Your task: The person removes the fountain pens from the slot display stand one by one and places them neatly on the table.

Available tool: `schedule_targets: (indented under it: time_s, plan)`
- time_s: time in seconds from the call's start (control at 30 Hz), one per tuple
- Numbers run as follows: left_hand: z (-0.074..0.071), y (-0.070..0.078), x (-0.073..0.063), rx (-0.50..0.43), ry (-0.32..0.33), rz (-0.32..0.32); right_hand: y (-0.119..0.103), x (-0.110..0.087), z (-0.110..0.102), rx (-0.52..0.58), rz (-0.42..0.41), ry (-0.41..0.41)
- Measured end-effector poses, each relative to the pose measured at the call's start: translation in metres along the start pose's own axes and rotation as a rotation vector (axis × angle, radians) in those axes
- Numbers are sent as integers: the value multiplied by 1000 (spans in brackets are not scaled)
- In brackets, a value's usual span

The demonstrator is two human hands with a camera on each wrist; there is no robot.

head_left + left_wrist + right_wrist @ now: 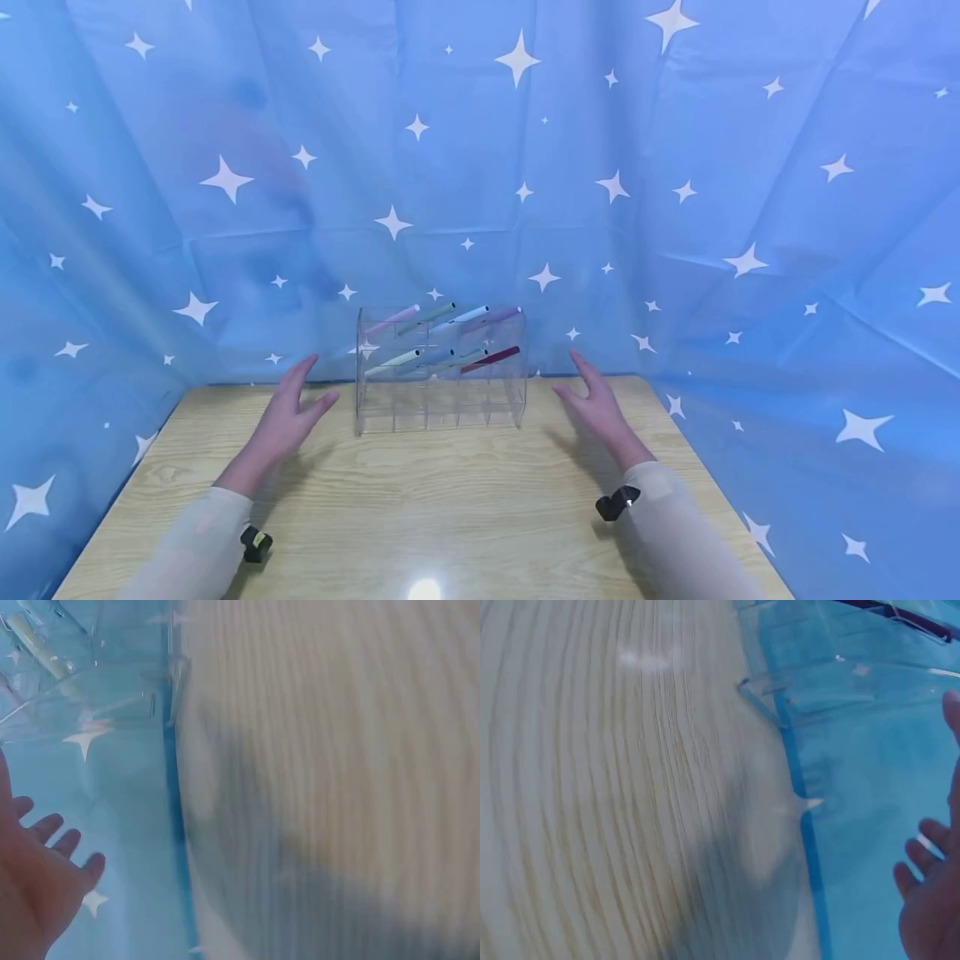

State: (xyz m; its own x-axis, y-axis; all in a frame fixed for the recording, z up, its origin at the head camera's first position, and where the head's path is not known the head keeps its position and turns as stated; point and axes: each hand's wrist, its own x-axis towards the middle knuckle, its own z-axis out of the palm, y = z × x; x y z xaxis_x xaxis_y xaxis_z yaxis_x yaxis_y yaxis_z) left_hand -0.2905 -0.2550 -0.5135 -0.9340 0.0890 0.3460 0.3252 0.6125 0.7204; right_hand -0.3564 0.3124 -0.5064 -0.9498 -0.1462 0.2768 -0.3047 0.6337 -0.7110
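Observation:
A clear plastic pen holder [442, 419] stands at the back of the table, with several slim pens leaning in two rows. The upper row includes a pink pen [393, 319] and a light blue one [468, 315]; a dark red pen [491, 359] lies at the right of the lower row. To the holder's left, my left hand [283, 421] has its fingers spread and holds nothing. On the other side my right hand [600, 414] is likewise spread, a small gap from the holder. Both wrist views show part of the holder [124, 712] [817, 701] beyond the fingers.
The light wooden table [420, 500] ends at a blue curtain [465, 167] with white stars, which hangs behind it and along both sides. Black wrist devices [257, 543] [618, 503] sit on both sleeves. Bright glare shows at the table's front.

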Motion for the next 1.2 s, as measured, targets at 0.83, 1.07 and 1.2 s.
schedule_targets:
  time_s: [0.83,1.07,1.2]
  plan:
    - [23,10,-2,-392,67,-89,-15,-1,13,358,32,55]
    - [25,11,0,-399,67,-91,-20,1,16,386,43,59]
    - [28,12,1,-374,59,-103,-28,2,18,414,52,76]
